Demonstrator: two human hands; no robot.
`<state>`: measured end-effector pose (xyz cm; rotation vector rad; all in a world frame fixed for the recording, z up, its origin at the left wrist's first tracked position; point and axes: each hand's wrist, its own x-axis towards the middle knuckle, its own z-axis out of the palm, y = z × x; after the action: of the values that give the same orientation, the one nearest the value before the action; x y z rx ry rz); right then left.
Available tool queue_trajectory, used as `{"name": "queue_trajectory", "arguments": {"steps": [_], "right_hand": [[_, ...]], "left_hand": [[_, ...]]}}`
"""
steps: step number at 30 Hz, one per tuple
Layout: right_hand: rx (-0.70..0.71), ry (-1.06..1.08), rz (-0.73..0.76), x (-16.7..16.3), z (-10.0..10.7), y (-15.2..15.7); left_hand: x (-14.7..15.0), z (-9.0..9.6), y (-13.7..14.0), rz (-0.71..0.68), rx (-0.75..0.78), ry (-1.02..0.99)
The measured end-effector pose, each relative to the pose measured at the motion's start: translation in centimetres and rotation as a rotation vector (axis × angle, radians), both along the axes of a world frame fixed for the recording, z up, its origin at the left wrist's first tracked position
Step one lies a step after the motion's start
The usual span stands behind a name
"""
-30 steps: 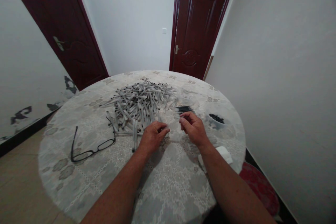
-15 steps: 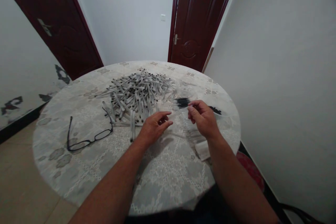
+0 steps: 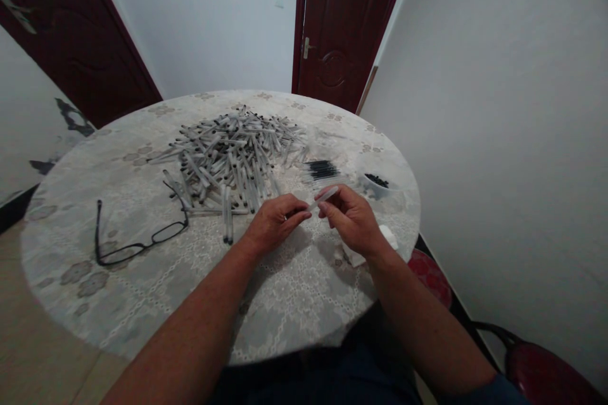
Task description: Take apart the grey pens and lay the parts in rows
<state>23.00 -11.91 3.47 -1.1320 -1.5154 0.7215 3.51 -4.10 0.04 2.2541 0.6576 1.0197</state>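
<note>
Pale tube [image 3: 325, 197]: lower end apparently hidden by the hands [image 3: 275, 223].

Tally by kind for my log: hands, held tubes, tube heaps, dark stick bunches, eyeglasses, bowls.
Hands (left, right): 2
Held tube: 1
Tube heap (single tubes uncountable): 1
Dark bunch: 1
Eyeglasses: 1
Bowl: 1
Total: 7

From here I see pale walls [image 3: 498, 107], a dark red door [image 3: 342, 19] ahead, a second door [image 3: 71, 25] left, a switch [image 3: 278, 0] between, a round cloth-covered table [image 3: 152, 304], tan floor [image 3: 40, 335], a red stool [image 3: 429, 277] right, dim light.
</note>
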Motion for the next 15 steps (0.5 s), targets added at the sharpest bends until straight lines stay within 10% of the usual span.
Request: {"name": "queue_trajectory", "arguments": {"steps": [8,15], "right_hand": [[0.304,-0.519,-0.455,8.0,2.6,-3.7],[-0.086,-1.234,-0.253,10.3,-0.6,-4.4]], "left_hand": [[-1.2,0.9,0.3,0.425,-0.045,-0.137],[-2.4,1.4,1.1,0.696,-0.015,-0.215]]}}
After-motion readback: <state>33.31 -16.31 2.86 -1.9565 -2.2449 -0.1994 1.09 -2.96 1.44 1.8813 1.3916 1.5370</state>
